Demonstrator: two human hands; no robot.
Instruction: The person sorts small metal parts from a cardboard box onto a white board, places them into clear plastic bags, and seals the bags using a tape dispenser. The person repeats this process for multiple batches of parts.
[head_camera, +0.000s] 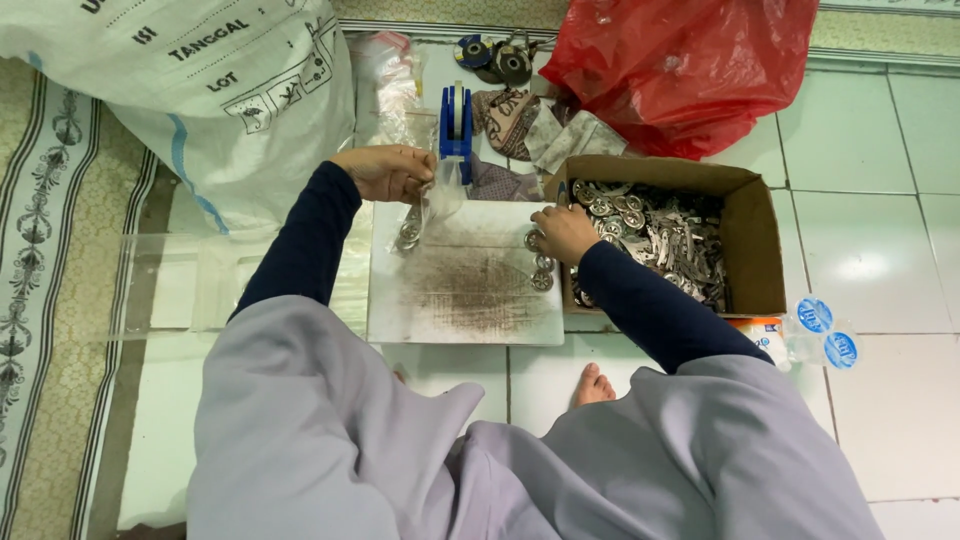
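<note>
My left hand (385, 172) holds a small clear plastic bag (420, 215) with a few round metal parts in it, hanging over the left edge of a scuffed white board (465, 290). My right hand (563, 232) rests at the board's right edge, fingers closed over some round metal parts (541, 272) lying there. Right beside it stands an open cardboard box (750, 230) filled with several silvery metal parts (655, 240).
A blue tape dispenser (456, 122) stands behind the board. A large white printed sack (200, 90) lies at the back left, a red plastic bag (690, 65) at the back right. Clear bags (230, 280) lie left. My bare foot (593, 385) shows on the tiled floor.
</note>
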